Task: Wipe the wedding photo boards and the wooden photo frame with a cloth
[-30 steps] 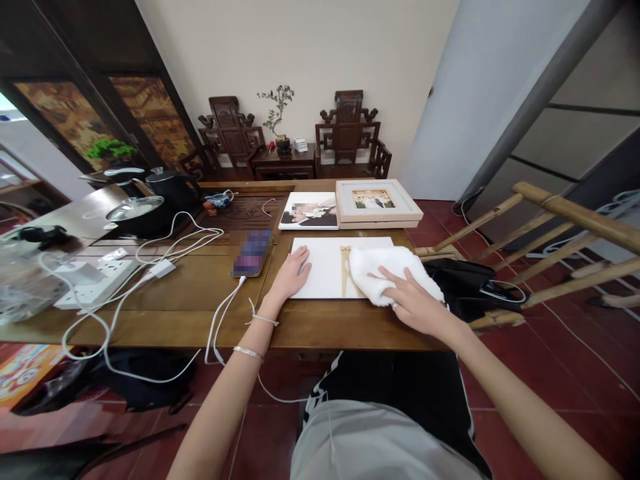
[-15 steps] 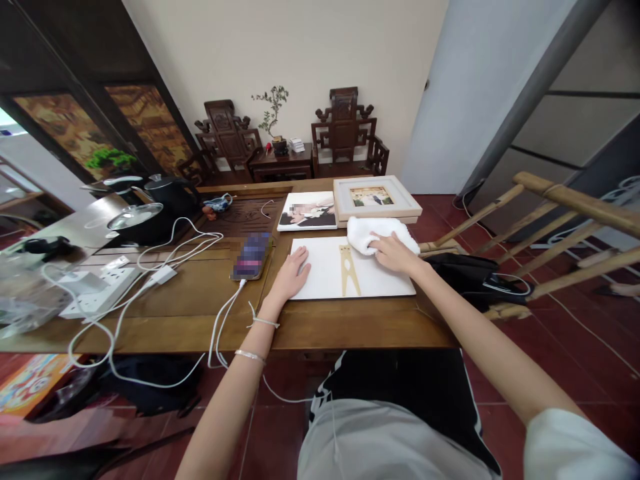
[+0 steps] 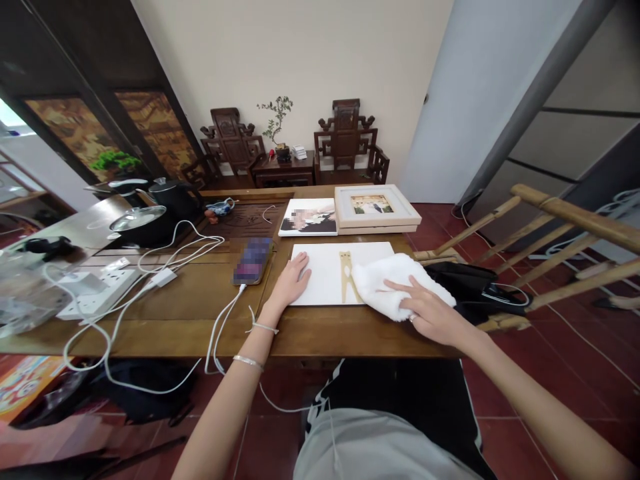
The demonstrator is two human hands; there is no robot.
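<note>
A flat white board [image 3: 320, 273] lies on the wooden table, with a tan, two-legged stand piece [image 3: 346, 277] running down its middle. My left hand [image 3: 293, 279] rests flat on the board's left edge, fingers stretched out. At the board's right front corner, a fluffy white towel [image 3: 385, 280] covers the surface and hangs past the edge. My right hand [image 3: 425, 310] grips and presses this towel from above; the fingertips sink partly into it. The towel overlaps the right leg of the tan piece.
Behind the board lie a photo canvas [image 3: 309, 217] and a framed picture [image 3: 377, 205]. To the left are a charging phone [image 3: 253, 261], white cables, a power strip [image 3: 103, 293] and a black pot [image 3: 139, 227]. A bamboo chair [image 3: 575, 220] stands close on the right.
My right hand has drawn the towel from the board's far right corner toward me, to the near right corner. My left hand stays in place on the board.
</note>
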